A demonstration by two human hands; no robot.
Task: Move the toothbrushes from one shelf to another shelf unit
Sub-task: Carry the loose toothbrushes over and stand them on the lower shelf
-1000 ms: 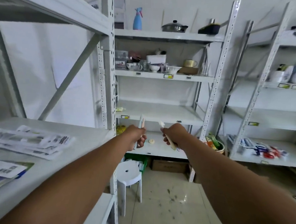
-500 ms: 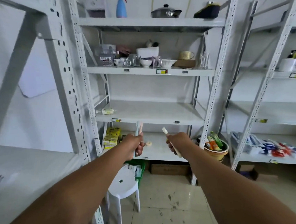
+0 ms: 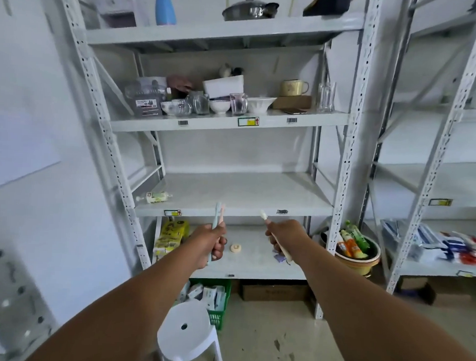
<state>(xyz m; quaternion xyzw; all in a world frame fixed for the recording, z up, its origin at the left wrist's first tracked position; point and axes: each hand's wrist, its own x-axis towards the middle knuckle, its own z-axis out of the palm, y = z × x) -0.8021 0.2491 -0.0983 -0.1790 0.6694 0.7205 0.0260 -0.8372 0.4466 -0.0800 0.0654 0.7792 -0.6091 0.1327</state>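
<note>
My left hand is closed around two toothbrushes, one pale blue and one pink, held upright with heads up. A cream toothbrush is gripped in my right hand, its head tilted up to the left and its handle sticking out below the fist. Both arms reach out toward the white metal shelf unit straight ahead. The hands hang in front of its bare middle shelf's front edge, apart from it.
A small tube lies at the middle shelf's left. Cups and bowls fill the shelf above. Yellow packs and a small round thing sit on the lower shelf. A white stool stands below, a basin right.
The view has swung right and closer to the shelf unit ahead; the near left shelf with papers has slid out of sight. Both hands keep the same grip on their toothbrushes.
</note>
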